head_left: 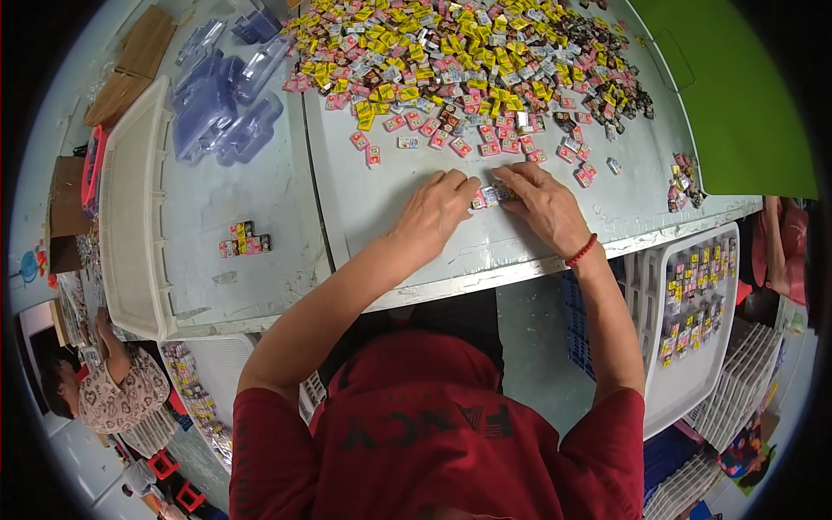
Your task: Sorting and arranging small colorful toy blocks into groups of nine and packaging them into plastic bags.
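Near the table's front edge, a short row of small pink and white boxes (490, 197) lies between my hands. My left hand (435, 215) is closed, its thumb and fingertips pressed on the row's left end. From the other side my right hand (548, 206), with a red bracelet at the wrist, curls its fingers over the right end and hides part of it. Just beyond my fingers lie loose pink boxes (460, 146). Behind them spreads a big heap of tiny yellow, pink, white and dark boxes (433, 52).
Left on the table are a small cluster of boxes (245, 239), clear plastic shells (208, 108) and an upright white tray (139, 208). A white tray with grouped boxes (654, 381) stands at lower right. Dark boxes (685, 184) lie by the right edge. Other people sit nearby.
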`<state>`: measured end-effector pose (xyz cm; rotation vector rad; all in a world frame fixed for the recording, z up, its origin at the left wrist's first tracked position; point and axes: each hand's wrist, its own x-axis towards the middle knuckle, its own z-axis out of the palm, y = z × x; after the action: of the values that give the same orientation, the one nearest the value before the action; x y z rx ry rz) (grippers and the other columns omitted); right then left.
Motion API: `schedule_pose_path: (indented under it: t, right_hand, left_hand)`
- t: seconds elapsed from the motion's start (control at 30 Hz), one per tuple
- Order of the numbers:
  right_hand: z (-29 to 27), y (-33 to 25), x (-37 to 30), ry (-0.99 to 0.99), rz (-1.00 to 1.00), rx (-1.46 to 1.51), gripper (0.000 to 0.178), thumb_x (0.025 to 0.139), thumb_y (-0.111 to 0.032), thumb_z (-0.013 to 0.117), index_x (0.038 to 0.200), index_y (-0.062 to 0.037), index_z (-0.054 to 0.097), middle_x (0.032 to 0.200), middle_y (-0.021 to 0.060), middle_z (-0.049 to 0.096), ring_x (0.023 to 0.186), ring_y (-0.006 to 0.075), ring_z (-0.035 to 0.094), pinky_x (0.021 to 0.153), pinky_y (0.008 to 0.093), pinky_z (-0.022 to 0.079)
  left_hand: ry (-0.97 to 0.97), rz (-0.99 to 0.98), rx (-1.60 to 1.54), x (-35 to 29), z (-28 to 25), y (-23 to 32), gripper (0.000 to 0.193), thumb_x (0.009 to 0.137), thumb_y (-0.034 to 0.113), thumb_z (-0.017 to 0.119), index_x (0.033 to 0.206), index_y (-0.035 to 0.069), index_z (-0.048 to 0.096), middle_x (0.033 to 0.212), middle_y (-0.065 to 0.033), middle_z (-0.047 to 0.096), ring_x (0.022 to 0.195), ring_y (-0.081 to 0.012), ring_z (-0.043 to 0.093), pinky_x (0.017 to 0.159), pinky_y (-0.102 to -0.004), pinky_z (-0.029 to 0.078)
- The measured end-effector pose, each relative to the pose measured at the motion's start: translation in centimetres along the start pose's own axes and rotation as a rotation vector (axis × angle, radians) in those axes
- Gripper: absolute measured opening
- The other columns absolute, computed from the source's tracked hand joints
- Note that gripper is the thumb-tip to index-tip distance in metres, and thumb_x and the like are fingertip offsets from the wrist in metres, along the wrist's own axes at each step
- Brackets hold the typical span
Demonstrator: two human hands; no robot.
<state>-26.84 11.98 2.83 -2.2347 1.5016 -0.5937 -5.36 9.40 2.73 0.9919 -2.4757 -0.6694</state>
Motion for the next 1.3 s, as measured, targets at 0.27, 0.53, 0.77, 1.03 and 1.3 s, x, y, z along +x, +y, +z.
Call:
schedule_pose_path:
  t: [0.27,0.53,0.77,1.03,1.3]
  right_hand:
    - [0.7,-0.9,-0.9,0.064,-0.062,-0.194,0.044,0.079,-0.014,0.070,0.121,-0.0137,0.059,0.114,0.0093,0.057,0.095,0.0263,0.062,0.077,0.0342,0.053]
    - [0.8,-1.8,-0.7,0.072,-0.027,-0.174,0.044,0.077,-0.016,0.071,0.120,-0.0121,0.060,0.114,0.0092,0.058,0.097,0.0268,0.061,0.079,0.0338,0.053]
    - [2.1,-2.4,-0.6,0.152,0.016,-0.163,0.036,0.078,-0.013,0.070,0.113,-0.0107,0.063,0.106,0.0057,0.060,0.091,0.0247,0.062,0.073,0.0330,0.052]
    - [2.2,-2.3,-0.6,0.117,0.032,-0.171,0.038,0.077,-0.013,0.070,0.115,-0.0105,0.062,0.105,0.0059,0.060,0.089,0.0240,0.062,0.072,0.0321,0.052]
    - [2.2,-2.4,0.1,0.160,0.013,-0.193,0.033,0.076,-0.012,0.070,0.109,-0.0092,0.064,0.099,0.0069,0.062,0.088,0.0250,0.063,0.070,0.0327,0.052]
  left_hand:
    - [0.060,0.024,0.037,-0.6,0.3,-0.3,0.050,0.069,0.004,0.072,0.115,-0.001,0.055,0.110,-0.0143,0.056,0.100,-0.0319,0.053,0.088,-0.0378,0.046]
    - [0.041,0.030,-0.009,-0.3,-0.1,-1.6,0.047,0.067,0.004,0.072,0.111,-0.001,0.058,0.110,-0.0131,0.057,0.099,-0.0315,0.054,0.088,-0.0376,0.045]
    - [-0.032,0.010,-0.091,-0.1,-1.0,-1.2,0.043,0.069,0.002,0.070,0.110,0.000,0.058,0.109,-0.0128,0.057,0.099,-0.0319,0.054,0.087,-0.0380,0.046]
    - [0.016,0.098,-0.104,-0.4,-0.7,-2.2,0.037,0.068,-0.005,0.066,0.104,-0.002,0.059,0.104,-0.0136,0.058,0.094,-0.0320,0.055,0.083,-0.0400,0.047]
    - [0.061,0.134,-0.127,0.4,0.0,-3.0,0.030,0.072,0.002,0.067,0.102,0.000,0.063,0.100,-0.0119,0.061,0.095,-0.0301,0.056,0.084,-0.0376,0.048]
